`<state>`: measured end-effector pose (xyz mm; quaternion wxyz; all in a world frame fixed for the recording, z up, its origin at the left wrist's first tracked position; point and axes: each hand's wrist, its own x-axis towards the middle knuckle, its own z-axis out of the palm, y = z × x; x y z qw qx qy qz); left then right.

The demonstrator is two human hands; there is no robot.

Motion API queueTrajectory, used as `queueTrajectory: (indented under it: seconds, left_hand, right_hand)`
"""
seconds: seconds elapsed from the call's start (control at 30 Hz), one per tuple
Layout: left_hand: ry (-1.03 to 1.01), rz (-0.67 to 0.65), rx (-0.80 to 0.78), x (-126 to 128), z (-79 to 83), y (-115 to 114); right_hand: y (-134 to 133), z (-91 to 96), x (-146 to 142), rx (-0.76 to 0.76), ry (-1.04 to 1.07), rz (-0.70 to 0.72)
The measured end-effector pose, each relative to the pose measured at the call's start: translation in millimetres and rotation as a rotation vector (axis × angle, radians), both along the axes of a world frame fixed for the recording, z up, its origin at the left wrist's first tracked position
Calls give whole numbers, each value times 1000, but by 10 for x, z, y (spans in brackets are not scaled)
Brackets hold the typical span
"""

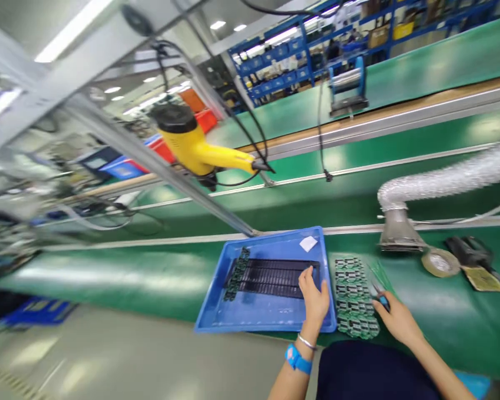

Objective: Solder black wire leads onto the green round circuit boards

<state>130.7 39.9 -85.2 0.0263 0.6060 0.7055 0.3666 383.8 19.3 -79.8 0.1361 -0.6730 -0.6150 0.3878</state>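
Left hand (315, 298) is inside the blue tray (216, 316). Its fingers (306, 276) are stretched out close together, tips laid on the right end of the black slotted rack (270, 278); I see no grip on it. Right hand (394, 318) is low over the green tabletop (129, 278), right of the tray, with fingers curled round a small blue-handled tool (381, 300). The tool sits at the edge of the panel of green circuit boards (352, 297), which lies between the hands. More boards (235, 275) line the rack's left end. Yellow heat gun (200, 147) hangs above.
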Motion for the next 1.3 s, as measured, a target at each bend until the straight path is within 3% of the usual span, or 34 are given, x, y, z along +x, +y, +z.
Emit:
queueTrajectory:
  seconds: [0.13, 0.23, 0.3, 0.37, 0.47, 0.57, 0.6, 0.67, 0.77, 0.83, 0.9, 1.0, 1.3]
  left_hand:
    - [102, 437, -37, -1233, 150, 455]
    - [136, 769, -153, -2084, 212, 635]
    - [126, 829, -297, -2482, 244, 652]
    - [62, 753, -492, -2742, 311, 616]
    - [-8, 678, -588, -2877, 541, 542]
    - [-77, 600, -451, -2610, 843, 460]
    - [-161, 516, -410, -2414, 923, 414]
    - [-451, 206, -372, -1887, 1018, 279]
    - [-742, -96, -408, -970, 1018, 13]
    - [-898, -165, -412, -470, 975, -137]
    - [-961, -217, -413, -147, 939, -229]
    - [-1002, -246, -408, 57, 924, -285]
    - [-912, -252, -416, 240, 907, -364]
  right_hand:
    - [47, 25, 45, -91, -26, 1]
    - [30, 54, 46, -118, -31, -11]
    - [-6, 59, 34, -101, -26, -12]
    - [-49, 65, 18, -80, -23, -17]
    - [-118, 137, -17, -65, -3, -31]
    - [-165, 345, -110, -46, 62, -2]
    - [-169, 441, -161, -28, 91, 24]
    - [-163, 650, -289, 24, 162, 88]
    - [-149, 926, -482, 64, 272, 187]
    - [-160, 1042, -557, 91, 311, 228]
    - [-191, 1098, -571, 113, 320, 241]
    - [-251, 1104, -516, 124, 298, 217]
    - [-373, 1027, -336, 114, 192, 213]
